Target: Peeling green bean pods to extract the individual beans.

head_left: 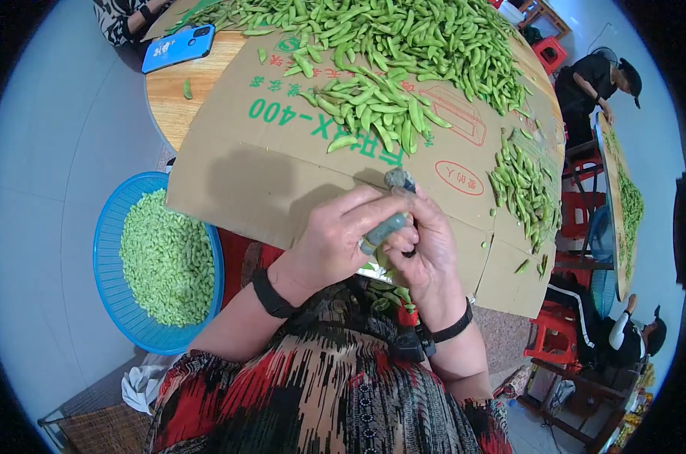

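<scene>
Both hands meet over the cardboard sheet (267, 174): left hand (332, 246) and right hand (426, 250) pinch what seems a grey-green bean pod (385, 231), its length slanting up-right, fingers closed around it.

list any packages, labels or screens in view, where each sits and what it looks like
Flattened cardboard box: spread over the round table, brown, with green and red printing, green pods piled on it.
Phone: upper left on the bare wooden table edge, flat rectangle in a blue case, back side up, so no screen shows.
</scene>
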A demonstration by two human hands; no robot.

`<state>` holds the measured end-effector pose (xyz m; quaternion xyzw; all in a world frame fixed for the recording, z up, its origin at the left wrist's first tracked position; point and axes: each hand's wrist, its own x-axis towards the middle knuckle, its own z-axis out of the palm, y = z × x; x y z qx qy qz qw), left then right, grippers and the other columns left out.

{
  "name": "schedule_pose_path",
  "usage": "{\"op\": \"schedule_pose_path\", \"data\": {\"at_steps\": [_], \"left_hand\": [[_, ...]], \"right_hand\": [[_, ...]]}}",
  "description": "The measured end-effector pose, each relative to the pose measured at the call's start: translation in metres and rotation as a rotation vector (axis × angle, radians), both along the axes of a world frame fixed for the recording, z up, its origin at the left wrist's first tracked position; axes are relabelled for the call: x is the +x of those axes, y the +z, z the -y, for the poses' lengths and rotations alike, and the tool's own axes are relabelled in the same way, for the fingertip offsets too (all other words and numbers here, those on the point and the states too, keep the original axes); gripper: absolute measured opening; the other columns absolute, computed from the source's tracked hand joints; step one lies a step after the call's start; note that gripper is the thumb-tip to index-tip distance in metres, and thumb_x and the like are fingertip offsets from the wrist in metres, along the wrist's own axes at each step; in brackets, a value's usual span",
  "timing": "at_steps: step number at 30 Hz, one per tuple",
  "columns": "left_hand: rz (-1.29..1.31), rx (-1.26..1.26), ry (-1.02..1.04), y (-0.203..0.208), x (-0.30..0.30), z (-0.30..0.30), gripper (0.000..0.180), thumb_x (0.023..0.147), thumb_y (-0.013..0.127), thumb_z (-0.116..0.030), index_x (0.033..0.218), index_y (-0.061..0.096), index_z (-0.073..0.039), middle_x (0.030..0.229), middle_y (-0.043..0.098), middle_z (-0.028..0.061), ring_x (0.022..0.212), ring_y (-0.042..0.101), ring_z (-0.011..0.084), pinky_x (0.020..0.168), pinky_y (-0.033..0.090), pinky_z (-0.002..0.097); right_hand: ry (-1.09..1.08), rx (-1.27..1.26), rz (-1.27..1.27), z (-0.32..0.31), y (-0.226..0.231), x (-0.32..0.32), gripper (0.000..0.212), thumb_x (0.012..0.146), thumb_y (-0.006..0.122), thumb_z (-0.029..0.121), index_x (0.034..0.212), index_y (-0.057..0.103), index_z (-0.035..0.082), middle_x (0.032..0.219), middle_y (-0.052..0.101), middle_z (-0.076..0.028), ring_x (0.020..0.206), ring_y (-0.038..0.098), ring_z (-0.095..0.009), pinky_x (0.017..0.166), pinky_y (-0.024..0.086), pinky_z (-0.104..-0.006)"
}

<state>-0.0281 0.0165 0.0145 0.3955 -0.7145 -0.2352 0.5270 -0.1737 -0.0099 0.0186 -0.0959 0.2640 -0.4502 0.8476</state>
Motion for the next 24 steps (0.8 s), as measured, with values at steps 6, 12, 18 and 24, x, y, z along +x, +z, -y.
{"op": "schedule_pose_path", "data": {"at_steps": [6,12,18,24], "left_hand": [[-0.087,0.246,0.24,-0.007,-0.006,0.004,0.026,0.071,0.056,0.004,0.095,0.051,-0.003,0.084,0.057,0.0113,0.074,0.058,0.0279,0.066,0.047,0.0355],[-0.45,0.58,-0.06,-0.022,0.026,0.017,0.03,0.073,0.049,0.012,0.097,0.048,-0.005,0.081,0.057,0.0025,0.071,0.054,0.0108,0.061,0.045,0.0258],[-0.682,0.618,0.134,-0.016,0.061,0.016,0.036,0.074,0.035,0.009,0.103,0.051,-0.007,0.091,0.056,0.0034,0.075,0.047,0.0074,0.057,0.035,0.0178],[-0.818,0.534,0.0,-0.015,0.056,0.015,0.035,0.075,0.038,0.006,0.105,0.053,-0.003,0.09,0.056,0.0032,0.071,0.047,0.0073,0.053,0.032,0.0148]], "right_hand": [[-0.005,-0.267,-0.412,0.02,0.007,0.018,0.009,0.088,0.053,0.006,0.096,0.048,0.006,0.059,0.043,0.004,0.042,0.034,-0.004,0.037,0.027,-0.0178],[0.046,-0.689,-0.896,0.044,0.013,0.021,0.013,0.087,0.054,0.009,0.099,0.052,0.004,0.063,0.051,0.001,0.051,0.045,-0.004,0.045,0.037,-0.0175],[1.012,-1.516,-0.976,0.052,0.006,0.003,0.018,0.083,0.058,0.015,0.098,0.058,0.005,0.083,0.06,-0.01,0.074,0.057,-0.021,0.071,0.047,-0.0327],[0.447,-1.42,-1.664,0.07,0.032,0.034,0.022,0.081,0.058,0.018,0.098,0.058,0.004,0.075,0.061,-0.021,0.073,0.06,-0.037,0.064,0.047,-0.0456]]}}
